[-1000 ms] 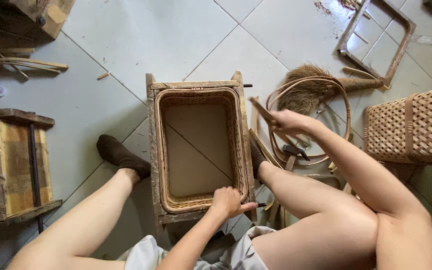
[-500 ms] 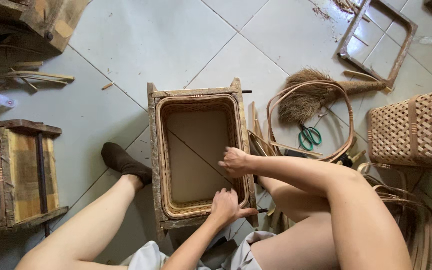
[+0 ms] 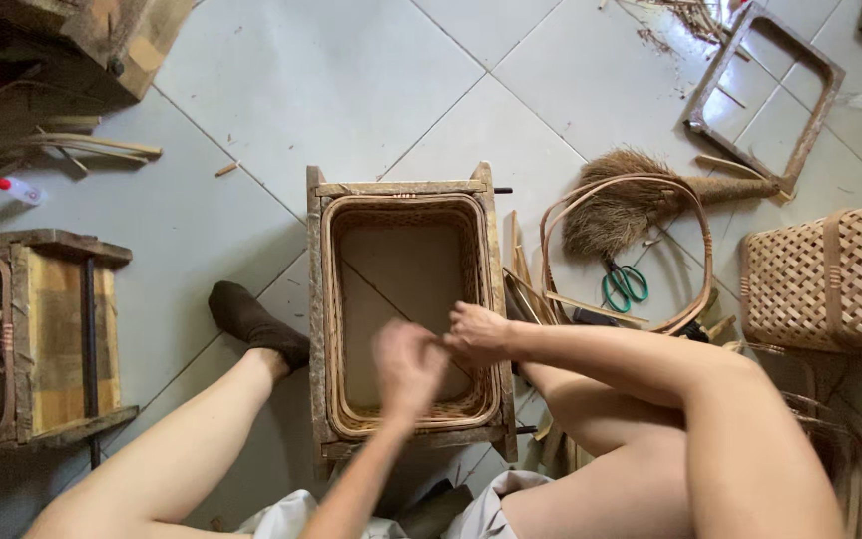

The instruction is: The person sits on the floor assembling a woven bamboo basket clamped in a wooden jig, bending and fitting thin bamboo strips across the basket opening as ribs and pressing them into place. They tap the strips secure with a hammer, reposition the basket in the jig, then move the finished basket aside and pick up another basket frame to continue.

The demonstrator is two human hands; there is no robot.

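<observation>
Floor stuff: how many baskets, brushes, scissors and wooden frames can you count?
Baskets: 2, one under the left hand and right hand, one at the right
Brushes: 1
Scissors: 1
Wooden frames: 2, one at top right, one at the left
Total: 6

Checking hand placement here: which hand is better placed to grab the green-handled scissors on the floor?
Probably the right hand. It sits at the woven basket's right rim, the side where the scissors lie. The left hand is blurred over the basket's opening, farther away.
</observation>
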